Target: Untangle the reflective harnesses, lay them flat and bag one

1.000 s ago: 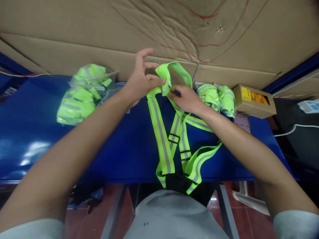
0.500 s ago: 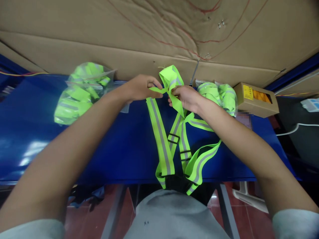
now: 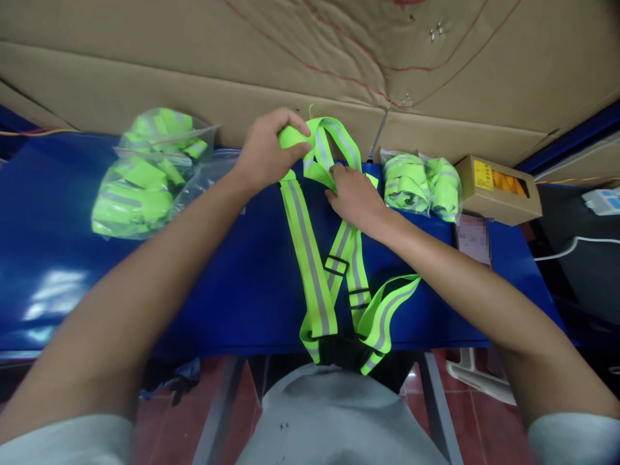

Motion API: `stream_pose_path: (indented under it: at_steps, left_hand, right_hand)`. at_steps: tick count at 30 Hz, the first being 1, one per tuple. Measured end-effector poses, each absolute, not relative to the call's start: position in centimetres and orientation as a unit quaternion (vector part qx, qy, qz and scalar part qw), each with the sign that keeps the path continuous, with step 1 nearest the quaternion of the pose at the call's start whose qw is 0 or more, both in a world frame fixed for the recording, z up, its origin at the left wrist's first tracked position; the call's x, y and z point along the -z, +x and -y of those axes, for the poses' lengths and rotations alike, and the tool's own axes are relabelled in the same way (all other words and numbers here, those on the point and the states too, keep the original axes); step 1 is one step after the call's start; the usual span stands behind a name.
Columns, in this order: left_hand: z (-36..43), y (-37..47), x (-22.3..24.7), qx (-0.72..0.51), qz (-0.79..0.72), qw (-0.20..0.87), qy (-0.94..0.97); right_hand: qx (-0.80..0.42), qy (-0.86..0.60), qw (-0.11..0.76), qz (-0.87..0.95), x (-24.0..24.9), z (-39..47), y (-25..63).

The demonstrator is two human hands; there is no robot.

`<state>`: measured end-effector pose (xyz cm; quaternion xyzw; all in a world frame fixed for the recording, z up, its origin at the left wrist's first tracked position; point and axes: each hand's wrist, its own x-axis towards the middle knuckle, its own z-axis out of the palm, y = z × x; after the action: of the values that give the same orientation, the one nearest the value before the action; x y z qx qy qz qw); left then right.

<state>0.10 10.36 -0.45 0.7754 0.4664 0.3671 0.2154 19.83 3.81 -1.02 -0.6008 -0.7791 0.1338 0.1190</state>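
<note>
A neon-yellow reflective harness (image 3: 312, 265) with grey stripes stretches over the blue table toward my body, its lower loops hanging at the front edge. Black slide buckles (image 3: 336, 265) sit on two of its straps. My left hand (image 3: 274, 145) pinches the strap at the upper end between thumb and fingers. Bent over the strap just to the right is my right hand (image 3: 356, 194), its fingers curled on the webbing. Between and above both hands, the strap (image 3: 341, 141) stands up in an arched loop.
Plastic bags of folded neon straps lie at the left (image 3: 140, 187) and at the back right (image 3: 407, 184). Beside the latter stands a cardboard box (image 3: 498, 190) with orange contents. Brown cardboard (image 3: 194, 84) lines the back. A transparent bag (image 3: 208, 177) lies behind my left forearm.
My hands have moved apart a little, the left one up and leftward. The bunched strap end has opened into a wider arch. A strap at the right has shifted behind my right hand.
</note>
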Motion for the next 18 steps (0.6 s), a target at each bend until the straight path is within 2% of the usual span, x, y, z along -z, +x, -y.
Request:
stream_pose_path:
  at_steps: [4,7,10,18]
  left_hand:
    - [-9.9,-0.4,0.4,-0.300,-0.516,0.198,0.777]
    - [-7.8,-0.3,0.4,-0.265,-0.575,0.086,0.769]
    - [-5.3,0.6,0.8,-0.279,-0.537,0.015,0.796]
    - [-5.9,2.5,1.9,-0.273,-0.497,0.189,0.802]
  right_hand:
    - [-0.136,-0.621,0.096,0.766,1.2,-5.3,20.1]
    - [-0.175,-0.640,0.123,0.738,1.4,-6.5,20.8]
    - [-0.226,-0.644,0.140,0.717,1.4,-7.4,21.2]
    - [-0.313,-0.608,0.149,0.714,0.6,-7.1,20.9]
